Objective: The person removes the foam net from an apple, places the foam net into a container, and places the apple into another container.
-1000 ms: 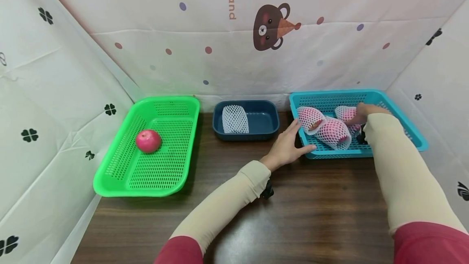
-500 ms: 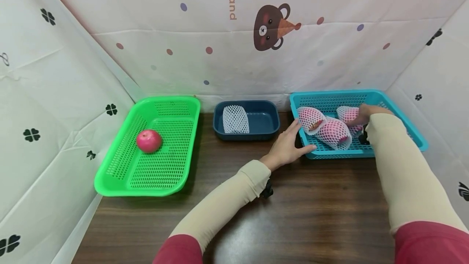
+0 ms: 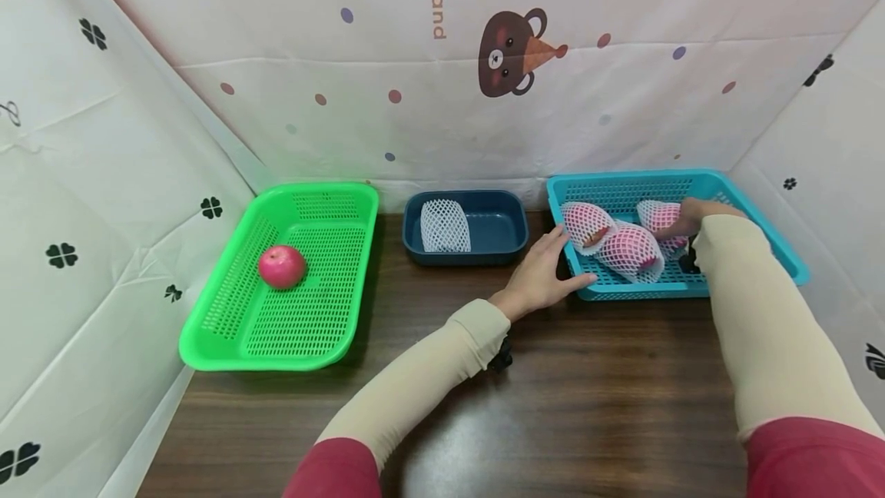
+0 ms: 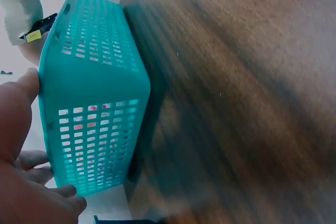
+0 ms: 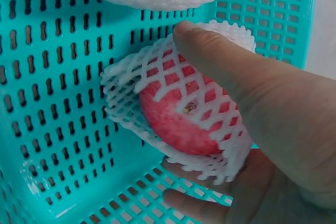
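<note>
In the head view my right hand (image 3: 694,215) reaches into the blue basket (image 3: 639,292) at the right. The right wrist view shows it gripping a red apple (image 5: 178,124) in a white foam net (image 5: 152,69), thumb (image 5: 210,51) over the top and fingers beneath. Two more netted apples lie to the left, one at the corner (image 3: 586,225) and one in front (image 3: 628,250). My left hand (image 3: 538,277) rests against the basket's left end, fingers and thumb spread along its rim; the left wrist view shows them touching the wall (image 4: 94,82) from outside.
A bare red apple (image 3: 282,267) sits in the green basket (image 3: 276,365) at the left. Between the baskets stands a dark blue tray (image 3: 494,233) holding a white foam net (image 3: 445,226). Patterned cloth (image 3: 311,129) hangs behind the brown table (image 3: 588,390).
The right hand and the apple it holds have shifted very slightly to the right. My left hand stays at the rim.
</note>
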`<action>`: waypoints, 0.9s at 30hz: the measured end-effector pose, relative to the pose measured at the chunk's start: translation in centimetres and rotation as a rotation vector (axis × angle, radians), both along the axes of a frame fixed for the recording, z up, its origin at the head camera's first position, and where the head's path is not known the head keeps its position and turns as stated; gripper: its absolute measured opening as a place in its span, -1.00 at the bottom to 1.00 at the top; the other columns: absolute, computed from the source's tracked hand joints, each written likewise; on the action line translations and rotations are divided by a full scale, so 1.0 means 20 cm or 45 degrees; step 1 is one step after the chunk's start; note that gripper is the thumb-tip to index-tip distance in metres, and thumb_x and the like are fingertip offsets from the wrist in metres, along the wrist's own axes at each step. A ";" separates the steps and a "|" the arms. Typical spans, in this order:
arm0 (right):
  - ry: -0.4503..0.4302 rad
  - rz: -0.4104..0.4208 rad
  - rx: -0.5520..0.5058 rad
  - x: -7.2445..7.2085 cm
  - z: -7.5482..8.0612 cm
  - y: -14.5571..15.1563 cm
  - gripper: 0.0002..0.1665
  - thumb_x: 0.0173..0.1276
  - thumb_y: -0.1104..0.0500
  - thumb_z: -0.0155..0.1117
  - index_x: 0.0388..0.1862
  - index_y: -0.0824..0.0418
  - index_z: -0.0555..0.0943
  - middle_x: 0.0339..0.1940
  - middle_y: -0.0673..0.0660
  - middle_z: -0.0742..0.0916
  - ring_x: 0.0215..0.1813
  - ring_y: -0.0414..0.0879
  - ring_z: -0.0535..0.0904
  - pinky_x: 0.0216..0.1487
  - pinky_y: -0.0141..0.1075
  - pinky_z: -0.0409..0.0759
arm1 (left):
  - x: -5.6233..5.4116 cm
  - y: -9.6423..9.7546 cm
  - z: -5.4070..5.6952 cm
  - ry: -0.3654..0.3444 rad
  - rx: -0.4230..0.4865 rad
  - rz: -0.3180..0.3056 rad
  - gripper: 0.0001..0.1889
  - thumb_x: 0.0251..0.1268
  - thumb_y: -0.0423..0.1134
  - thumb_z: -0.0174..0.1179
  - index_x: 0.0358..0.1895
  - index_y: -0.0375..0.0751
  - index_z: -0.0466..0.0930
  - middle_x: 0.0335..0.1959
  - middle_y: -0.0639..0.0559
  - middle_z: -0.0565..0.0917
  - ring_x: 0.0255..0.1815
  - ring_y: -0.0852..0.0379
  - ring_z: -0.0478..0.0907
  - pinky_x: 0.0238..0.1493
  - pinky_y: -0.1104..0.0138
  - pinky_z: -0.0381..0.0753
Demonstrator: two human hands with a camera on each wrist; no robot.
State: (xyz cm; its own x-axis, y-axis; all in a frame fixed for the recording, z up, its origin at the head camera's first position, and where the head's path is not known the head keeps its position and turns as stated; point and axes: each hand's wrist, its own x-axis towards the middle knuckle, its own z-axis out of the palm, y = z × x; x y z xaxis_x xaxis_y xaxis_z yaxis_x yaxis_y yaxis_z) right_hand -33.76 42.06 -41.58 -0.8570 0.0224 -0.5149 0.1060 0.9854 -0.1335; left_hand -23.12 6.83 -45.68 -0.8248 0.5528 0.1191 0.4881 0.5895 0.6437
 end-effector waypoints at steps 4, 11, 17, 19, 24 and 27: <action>0.047 0.007 -0.019 -0.01 -0.02 0.01 0.25 0.09 -0.55 0.40 0.01 0.68 0.49 -0.19 0.54 0.63 -0.22 0.29 0.57 -0.27 0.04 0.68 | -0.01 -0.01 0.03 0.052 -0.105 -0.034 -0.11 0.43 0.29 0.15 0.64 -0.13 0.11 0.69 -0.01 0.01 0.68 0.05 -0.06 0.60 0.14 0.07; 0.202 -0.009 -0.102 0.00 -0.04 0.04 0.30 0.13 -0.33 0.53 0.23 0.75 0.20 0.01 0.71 0.46 -0.01 0.54 0.48 -0.08 0.24 0.62 | -0.02 -0.04 0.07 0.133 -0.197 -0.103 -0.18 0.45 0.25 0.16 0.61 -0.10 0.20 0.67 -0.03 0.10 0.67 0.04 -0.03 0.60 0.07 0.05; 0.248 -0.044 -0.161 0.03 0.01 0.04 0.50 0.18 -0.26 0.53 0.46 0.73 -0.17 0.21 0.81 0.24 0.21 0.70 0.27 0.12 0.46 0.44 | -0.02 -0.07 0.08 0.177 -0.173 -0.128 -0.20 0.45 0.20 0.20 0.60 -0.13 0.23 0.66 -0.06 0.11 0.67 0.03 -0.01 0.61 0.10 0.00; 0.267 -0.026 -0.175 0.04 0.04 0.03 0.48 0.20 -0.23 0.52 0.47 0.72 -0.19 0.19 0.80 0.25 0.19 0.68 0.29 0.10 0.46 0.44 | -0.02 -0.08 0.07 0.188 -0.159 -0.125 -0.20 0.45 0.21 0.20 0.59 -0.13 0.24 0.66 -0.06 0.12 0.67 0.03 -0.01 0.61 0.09 0.00; 0.344 0.020 -0.190 0.06 0.09 0.02 0.38 0.20 -0.17 0.53 0.41 0.74 -0.11 0.14 0.79 0.30 0.14 0.66 0.33 0.07 0.44 0.45 | -0.03 -0.12 0.06 0.212 -0.109 -0.104 -0.20 0.43 0.21 0.22 0.58 -0.14 0.26 0.64 -0.07 0.16 0.67 0.02 0.01 0.60 0.07 0.06; 0.370 0.041 -0.193 0.07 0.10 0.03 0.33 0.21 -0.10 0.53 0.38 0.77 -0.09 0.13 0.80 0.30 0.15 0.66 0.32 0.08 0.43 0.44 | -0.03 -0.14 0.05 0.213 -0.075 -0.087 -0.20 0.42 0.19 0.24 0.58 -0.14 0.27 0.64 -0.08 0.18 0.66 0.01 0.03 0.59 0.07 0.09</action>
